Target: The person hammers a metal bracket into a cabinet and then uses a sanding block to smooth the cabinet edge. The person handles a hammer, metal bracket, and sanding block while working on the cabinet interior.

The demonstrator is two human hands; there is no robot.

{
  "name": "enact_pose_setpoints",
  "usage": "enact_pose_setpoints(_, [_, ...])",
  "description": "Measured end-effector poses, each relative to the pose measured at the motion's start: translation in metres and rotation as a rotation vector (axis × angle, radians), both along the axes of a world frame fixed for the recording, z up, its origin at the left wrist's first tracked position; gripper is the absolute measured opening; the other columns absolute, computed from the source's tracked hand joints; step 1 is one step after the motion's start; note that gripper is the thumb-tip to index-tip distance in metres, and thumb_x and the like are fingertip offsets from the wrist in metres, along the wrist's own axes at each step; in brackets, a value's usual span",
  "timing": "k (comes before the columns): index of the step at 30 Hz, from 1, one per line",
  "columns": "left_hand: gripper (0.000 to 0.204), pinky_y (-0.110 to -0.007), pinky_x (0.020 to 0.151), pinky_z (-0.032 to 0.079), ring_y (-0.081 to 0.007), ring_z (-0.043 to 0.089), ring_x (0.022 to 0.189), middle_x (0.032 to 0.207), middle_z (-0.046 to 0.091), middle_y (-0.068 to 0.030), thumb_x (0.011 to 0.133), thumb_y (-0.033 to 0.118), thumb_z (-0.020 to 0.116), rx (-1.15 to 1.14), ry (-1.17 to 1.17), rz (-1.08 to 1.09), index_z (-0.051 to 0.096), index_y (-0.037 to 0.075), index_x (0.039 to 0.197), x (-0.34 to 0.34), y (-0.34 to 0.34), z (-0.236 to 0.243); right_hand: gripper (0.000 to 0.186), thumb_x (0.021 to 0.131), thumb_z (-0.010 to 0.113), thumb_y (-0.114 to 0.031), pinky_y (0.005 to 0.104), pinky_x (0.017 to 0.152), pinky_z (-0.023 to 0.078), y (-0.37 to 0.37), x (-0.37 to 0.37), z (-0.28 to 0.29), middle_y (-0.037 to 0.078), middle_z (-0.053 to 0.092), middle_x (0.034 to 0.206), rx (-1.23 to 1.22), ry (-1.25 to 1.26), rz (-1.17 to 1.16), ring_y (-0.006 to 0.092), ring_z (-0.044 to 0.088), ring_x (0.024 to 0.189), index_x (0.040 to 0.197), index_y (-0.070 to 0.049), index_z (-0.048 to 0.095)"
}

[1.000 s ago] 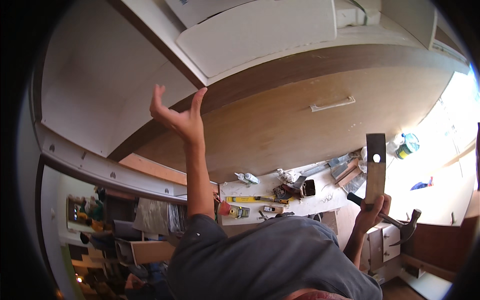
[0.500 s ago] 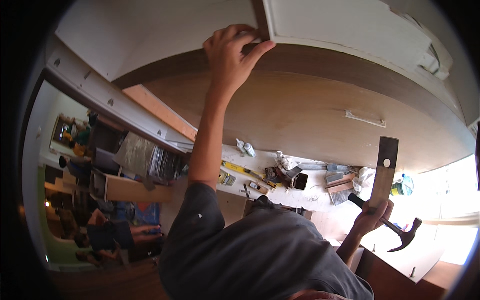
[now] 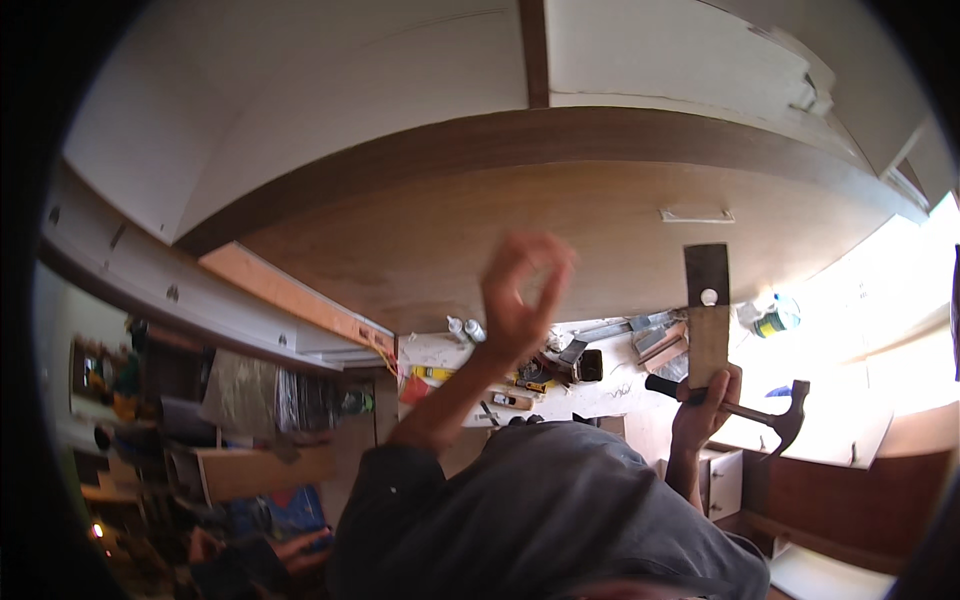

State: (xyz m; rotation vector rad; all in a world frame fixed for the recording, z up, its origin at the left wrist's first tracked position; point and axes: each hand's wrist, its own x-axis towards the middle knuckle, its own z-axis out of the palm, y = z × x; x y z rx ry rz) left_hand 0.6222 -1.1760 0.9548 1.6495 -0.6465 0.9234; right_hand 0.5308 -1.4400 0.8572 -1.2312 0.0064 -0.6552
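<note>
A broad open cupboard [image 3: 400, 60], white inside, is split by a brown divider [image 3: 536, 55]. Below its long brown front edge [image 3: 540, 135] spreads a brown panel [image 3: 400, 240] with a pale handle [image 3: 697, 217]. Under that, the white tabletop [image 3: 575, 402] carries a small dark box [image 3: 592, 366], its contents too dark to tell, and two white bottles [image 3: 465, 330]. A rounded tub [image 3: 778, 318] sits farther right. There is open room between the hands, before the panel. The left hand [image 3: 525, 295], blurred, is raised with fingers and thumb curved into a loop, its grip holding nothing visible. The right hand [image 3: 706, 402] has its grip closed around a hammer [image 3: 788, 424], slanting rightward, and an upright flat piece [image 3: 709, 335] with a hole.
</note>
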Motion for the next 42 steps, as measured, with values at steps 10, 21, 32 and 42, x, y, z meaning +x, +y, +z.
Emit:
enact_pose_setpoints(10, [0.081,-0.036,0.098,0.046,-0.0254,0.056,0.115,0.123,0.058,-0.0123,0.082,0.041,0.085,0.293,0.407,-0.601,0.053,0.004,0.146,-0.069,-0.055,-0.064,0.024,0.108,0.051,-0.026,0.0296,0.058,0.051,0.084,-0.040,-0.042,0.006,0.059,0.081,-0.344,0.298,-0.218,0.0153,0.059,0.064,0.108,-0.002,0.057])
enact_pose_setpoints(21, [0.032,-0.044,0.096,0.041,-0.0296,0.057,0.106,0.108,0.064,-0.0098,0.082,0.024,0.081,0.211,0.357,-0.582,0.069,0.006,0.105,-0.091,-0.035,-0.126,0.018,0.104,0.054,-0.014,0.0361,0.063,0.051,0.111,-0.074,-0.072,0.012,0.063,0.082,-0.653,0.136,-0.310,0.0215,0.064,0.072,0.101,0.001,0.064])
enact_pose_setpoints(32, [0.061,-0.039,0.110,0.044,-0.0221,0.059,0.123,0.131,0.064,-0.0131,0.101,0.049,0.060,-0.761,1.495,-0.774,0.048,0.003,0.141,-0.090,-0.004,-0.222,0.029,0.106,0.058,-0.026,0.0323,0.061,0.044,0.086,-0.111,-0.066,0.003,0.053,0.070,-0.263,0.782,0.165,0.0103,0.051,0.066,0.101,0.001,0.065])
enact_pose_setpoints(42, [0.043,-0.036,0.084,0.054,-0.0176,0.062,0.081,0.082,0.061,-0.0035,0.105,0.048,0.055,-0.756,1.334,-0.212,0.063,0.005,0.102,-0.035,-0.002,-0.276,0.036,0.101,0.063,-0.032,0.0394,0.067,0.050,-0.068,-0.051,-0.216,0.011,0.062,0.071,-0.703,0.967,0.287,0.0194,0.062,0.069,0.096,0.004,0.068])
